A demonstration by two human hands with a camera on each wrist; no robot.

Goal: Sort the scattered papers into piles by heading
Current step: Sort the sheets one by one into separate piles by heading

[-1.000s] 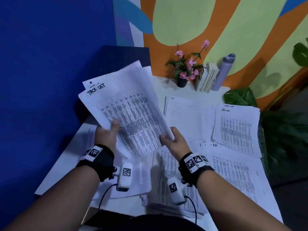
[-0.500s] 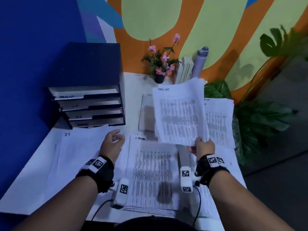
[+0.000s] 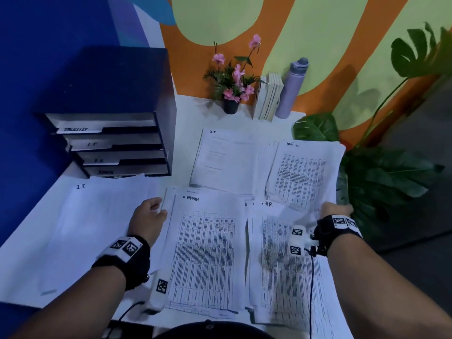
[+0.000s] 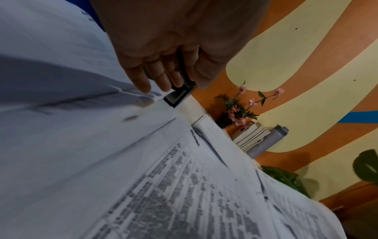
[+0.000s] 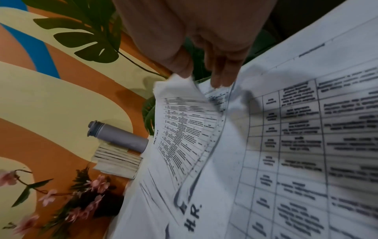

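Note:
Several white paper piles lie on the white table (image 3: pixel 186 113). An IT pile (image 3: pixel 97 228) is at the left, an ADMIN pile (image 3: pixel 205 253) in the middle and an H.R. pile (image 3: pixel 281 265) at the right. Behind them lie a second IT pile (image 3: pixel 225 160) and a TASK LIST pile (image 3: pixel 303 172). My right hand (image 3: pixel 340 209) pinches the near right corner of the TASK LIST sheets (image 5: pixel 184 113), thumb on top (image 5: pixel 200 77). My left hand (image 3: pixel 156 206) holds nothing. Its fingertips (image 4: pixel 143 87) touch the left IT pile beside the ADMIN pile.
A dark blue tray organiser (image 3: pixel 110 143) with labelled trays stands at the back left. A flower pot (image 3: pixel 231 104), some books (image 3: pixel 267 99) and a grey bottle (image 3: pixel 291 89) line the wall. A big leafy plant (image 3: pixel 381 179) crowds the table's right edge.
Both hands held the TASK LIST sheets up. The left hand let go and dropped to the IT pile. The right hand carried the sheets right and lowered them onto the back right pile.

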